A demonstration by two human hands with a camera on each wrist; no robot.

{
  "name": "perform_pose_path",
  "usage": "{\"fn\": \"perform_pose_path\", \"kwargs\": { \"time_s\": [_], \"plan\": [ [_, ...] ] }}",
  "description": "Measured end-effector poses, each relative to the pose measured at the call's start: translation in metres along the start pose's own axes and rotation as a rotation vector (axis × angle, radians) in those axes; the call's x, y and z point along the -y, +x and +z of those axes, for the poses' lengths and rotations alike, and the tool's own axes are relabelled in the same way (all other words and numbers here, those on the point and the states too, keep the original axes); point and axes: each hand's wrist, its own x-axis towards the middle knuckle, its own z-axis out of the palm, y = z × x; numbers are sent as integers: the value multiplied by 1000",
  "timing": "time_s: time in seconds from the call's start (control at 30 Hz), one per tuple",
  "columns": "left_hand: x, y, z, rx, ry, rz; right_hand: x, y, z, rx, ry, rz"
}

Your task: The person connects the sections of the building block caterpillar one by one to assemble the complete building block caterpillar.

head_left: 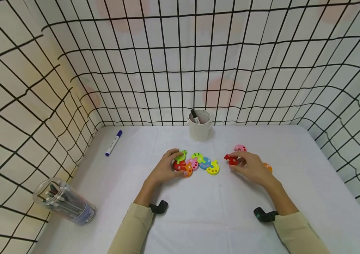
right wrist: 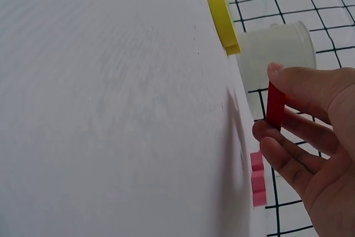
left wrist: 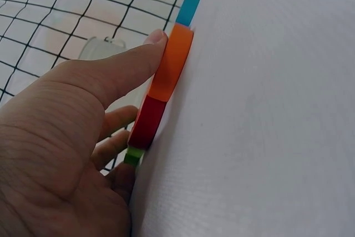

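Observation:
A chain of joined, numbered puzzle pieces [head_left: 205, 162] lies on the white table, in green, red, orange, pink, blue and yellow. My left hand [head_left: 164, 170] spans its left end. The thumb touches the orange piece [left wrist: 173, 62], and the fingers curl by the red piece [left wrist: 148, 121] and the green piece [left wrist: 133, 156]. To the right of the chain, my right hand [head_left: 252, 167] pinches a separate red puzzle piece [right wrist: 275, 104] between thumb and fingers, raised off the table. A pink piece [head_left: 240, 147] lies beyond that hand; an orange piece [head_left: 267, 167] is partly hidden behind it.
A white bucket [head_left: 199, 132] with a marker in it stands at the back. A blue-capped marker [head_left: 114, 143] lies at the back left. Nearer on the left is a clear jar of pens [head_left: 67, 204]. Black wire grid [head_left: 180, 72] encloses the table's back and sides.

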Motion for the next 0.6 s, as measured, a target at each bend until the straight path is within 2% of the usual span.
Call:
{"fn": "perform_pose_path", "kwargs": {
  "time_s": [0.23, 0.4, 0.6],
  "plan": [
    [-3, 2, -2, 17, 7, 3, 6, 11, 6, 47, 12, 0],
    [-3, 2, -2, 41, 2, -4, 12, 19, 10, 80, 25, -31],
    [-2, 0, -3, 39, -18, 28, 18, 26, 19, 117, 0, -69]
  ]
}}
